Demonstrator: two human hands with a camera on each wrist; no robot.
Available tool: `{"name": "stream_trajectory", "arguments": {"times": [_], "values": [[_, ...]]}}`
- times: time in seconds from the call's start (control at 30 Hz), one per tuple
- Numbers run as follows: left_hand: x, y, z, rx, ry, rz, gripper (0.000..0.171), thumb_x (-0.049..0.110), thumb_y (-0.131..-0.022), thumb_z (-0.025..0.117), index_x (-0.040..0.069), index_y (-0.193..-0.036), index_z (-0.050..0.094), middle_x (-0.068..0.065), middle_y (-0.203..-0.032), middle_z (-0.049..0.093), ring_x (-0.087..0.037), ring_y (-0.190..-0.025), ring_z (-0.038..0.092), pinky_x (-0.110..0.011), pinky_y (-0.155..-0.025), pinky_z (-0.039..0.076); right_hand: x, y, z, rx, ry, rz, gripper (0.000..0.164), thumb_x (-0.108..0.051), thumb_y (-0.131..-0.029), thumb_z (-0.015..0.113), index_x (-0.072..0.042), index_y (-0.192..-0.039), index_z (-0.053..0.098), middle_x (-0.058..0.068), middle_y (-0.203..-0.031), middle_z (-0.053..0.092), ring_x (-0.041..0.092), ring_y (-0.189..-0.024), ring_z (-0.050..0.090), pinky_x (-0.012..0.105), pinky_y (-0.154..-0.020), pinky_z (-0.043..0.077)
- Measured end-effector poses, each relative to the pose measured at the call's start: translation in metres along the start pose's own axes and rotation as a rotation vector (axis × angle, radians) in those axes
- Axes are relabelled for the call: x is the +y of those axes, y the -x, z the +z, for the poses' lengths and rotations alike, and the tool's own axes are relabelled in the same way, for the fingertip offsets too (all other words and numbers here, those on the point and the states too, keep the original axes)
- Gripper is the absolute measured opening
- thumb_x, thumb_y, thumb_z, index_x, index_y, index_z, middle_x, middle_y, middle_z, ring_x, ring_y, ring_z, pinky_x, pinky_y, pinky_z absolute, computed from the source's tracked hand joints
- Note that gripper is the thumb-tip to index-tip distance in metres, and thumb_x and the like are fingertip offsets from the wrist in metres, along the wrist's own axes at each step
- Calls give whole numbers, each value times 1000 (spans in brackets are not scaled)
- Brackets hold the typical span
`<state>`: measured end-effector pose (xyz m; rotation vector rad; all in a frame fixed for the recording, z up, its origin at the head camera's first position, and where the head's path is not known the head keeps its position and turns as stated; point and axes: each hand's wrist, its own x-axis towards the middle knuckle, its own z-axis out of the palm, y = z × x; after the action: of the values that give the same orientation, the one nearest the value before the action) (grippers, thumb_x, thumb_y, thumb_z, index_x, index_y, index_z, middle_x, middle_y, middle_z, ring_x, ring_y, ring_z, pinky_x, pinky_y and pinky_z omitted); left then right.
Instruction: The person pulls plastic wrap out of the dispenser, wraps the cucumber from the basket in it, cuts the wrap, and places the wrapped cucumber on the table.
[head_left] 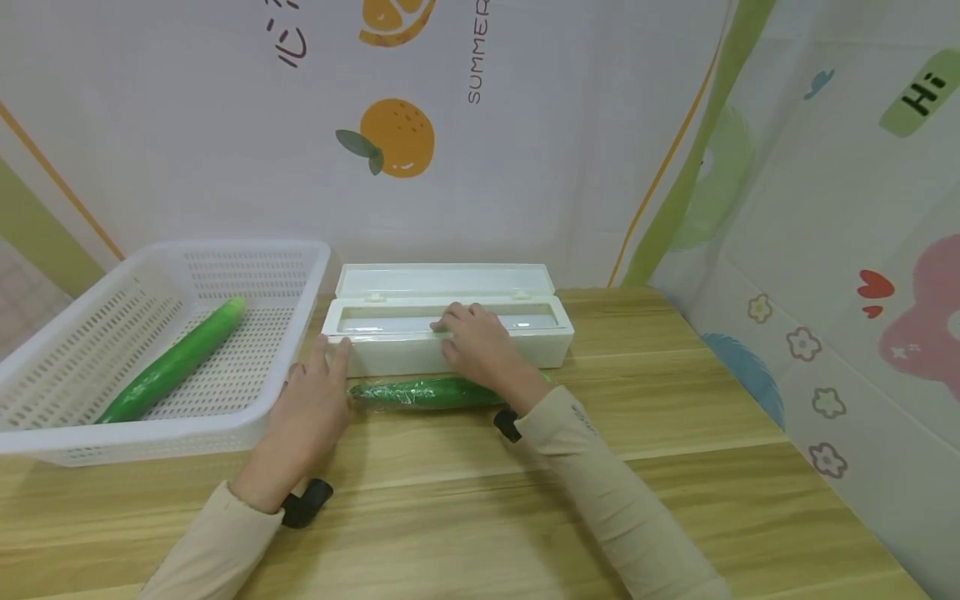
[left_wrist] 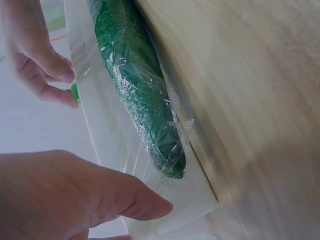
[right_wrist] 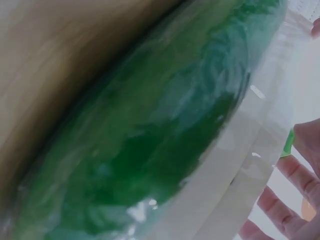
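A white cling film dispenser box [head_left: 405,354] stands on the wooden table with its lid [head_left: 442,282] raised. My right hand [head_left: 478,346] reaches over its top and pinches the small green slide cutter [right_wrist: 288,143] on the edge. At the box's left end my left hand [head_left: 313,400] touches the corner with straight fingers, its thumb [left_wrist: 145,202] lying across the front face. Right in front of the box lies a long green cucumber [head_left: 420,393] in clear cling film [left_wrist: 135,80]. My right forearm hides the cucumber's right end in the head view.
To the left is a white plastic basket [head_left: 300,333] with another green cucumber [head_left: 176,358] in it. A printed white curtain [head_left: 525,183] hangs right behind the box. The wooden table [head_left: 450,517] has its right edge running diagonally along the curtain.
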<state>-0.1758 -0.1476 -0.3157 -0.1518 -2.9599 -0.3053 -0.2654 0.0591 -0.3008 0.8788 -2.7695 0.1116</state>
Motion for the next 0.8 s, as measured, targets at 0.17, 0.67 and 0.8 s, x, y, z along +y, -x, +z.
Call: {"name": "stream_trajectory", "arguments": {"times": [0.17,0.67,0.8], "values": [[1,0,0,-2,-1,-5,72,5,-85,58,-3,-144,18,-35,-146,13,-57,-106,43,-61,-86,42,5,3,0,18,-23,9,29,-20,-94,51,-16,-121,59,0,-124,55,25,-113,51,38,-92,46],[-1,1,0,1,15,3,73,5,-84,59,-4,-144,18,-35,-146,13,-58,-107,42,-63,-88,41,-2,-4,5,164,-89,172,21,-24,-92,53,-14,-96,70,1,-101,65,22,-91,55,36,-82,47],[-1,0,0,1,10,3,73,5,-85,59,-3,-144,18,-35,-146,13,-57,-107,42,-62,-87,42,-3,-7,6,208,-108,215,18,-21,-89,56,-13,-90,72,1,-96,66,23,-90,55,38,-84,46]]}}
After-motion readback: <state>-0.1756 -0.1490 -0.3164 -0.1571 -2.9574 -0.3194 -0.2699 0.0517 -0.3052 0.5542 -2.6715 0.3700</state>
